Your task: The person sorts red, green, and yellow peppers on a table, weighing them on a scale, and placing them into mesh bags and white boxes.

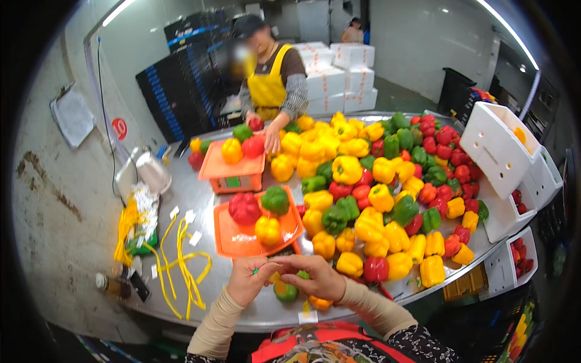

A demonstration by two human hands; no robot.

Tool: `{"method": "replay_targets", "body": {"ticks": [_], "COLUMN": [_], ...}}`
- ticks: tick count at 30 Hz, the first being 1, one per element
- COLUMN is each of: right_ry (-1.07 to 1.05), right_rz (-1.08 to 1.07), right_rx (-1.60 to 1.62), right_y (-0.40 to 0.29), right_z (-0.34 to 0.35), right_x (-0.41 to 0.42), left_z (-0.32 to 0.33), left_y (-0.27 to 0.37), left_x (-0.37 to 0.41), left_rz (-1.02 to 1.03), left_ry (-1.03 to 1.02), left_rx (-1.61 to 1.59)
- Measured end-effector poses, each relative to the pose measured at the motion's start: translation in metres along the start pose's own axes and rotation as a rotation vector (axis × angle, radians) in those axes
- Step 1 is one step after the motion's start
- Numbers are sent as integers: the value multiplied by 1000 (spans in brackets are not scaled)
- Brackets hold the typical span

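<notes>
My left hand [247,280] and my right hand [313,276] meet at the table's near edge, fingertips pinched together on a yellow strip [278,284]. A white tag [307,316] lies below, at the lower end of a yellow strip. Under my hands sit a green bell pepper [287,296] and an orange-yellow one [321,303], both partly hidden. Just beyond is an orange weighing scale [225,242]; its tray carries a red pepper [245,208], a green pepper [275,200] and a yellow pepper [268,230]. Several tagged yellow strips [186,272] lie to the left.
A large heap of mixed bell peppers [345,170] covers the metal table's [177,188] right side. Across it, a co-worker [274,77] handles peppers at a second orange scale [211,165]. White foam boxes [499,145] stand at right. A jar [109,285] and phone [140,286] are at left.
</notes>
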State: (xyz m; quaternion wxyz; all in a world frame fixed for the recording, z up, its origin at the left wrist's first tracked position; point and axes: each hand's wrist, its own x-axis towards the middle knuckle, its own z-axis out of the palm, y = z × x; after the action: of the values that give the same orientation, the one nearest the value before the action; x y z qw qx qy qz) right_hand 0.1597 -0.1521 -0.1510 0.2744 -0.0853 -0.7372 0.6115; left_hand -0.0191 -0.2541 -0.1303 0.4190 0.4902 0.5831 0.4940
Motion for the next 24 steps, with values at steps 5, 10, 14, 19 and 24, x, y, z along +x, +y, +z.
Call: {"method": "replay_targets", "body": {"ticks": [5,10,14,19,24], "right_ry": [128,198,212,302,147], "right_rz": [4,97,85,67,107], "right_rx": [79,167,309,625,822], "right_y": [19,37,37,19,34], "right_z": [-13,-25,-18,-21,-14], "right_x": [-5,-6,1,8,3], "left_z": [16,39,15,25,34], "left_y": [-18,9,-41,-39,-28], "left_x": [25,24,15,13,22], "left_rz": [87,67,56,26,42], "left_ry": [27,60,61,150,284], "left_rx": [15,-382,-290,-806,-966]}}
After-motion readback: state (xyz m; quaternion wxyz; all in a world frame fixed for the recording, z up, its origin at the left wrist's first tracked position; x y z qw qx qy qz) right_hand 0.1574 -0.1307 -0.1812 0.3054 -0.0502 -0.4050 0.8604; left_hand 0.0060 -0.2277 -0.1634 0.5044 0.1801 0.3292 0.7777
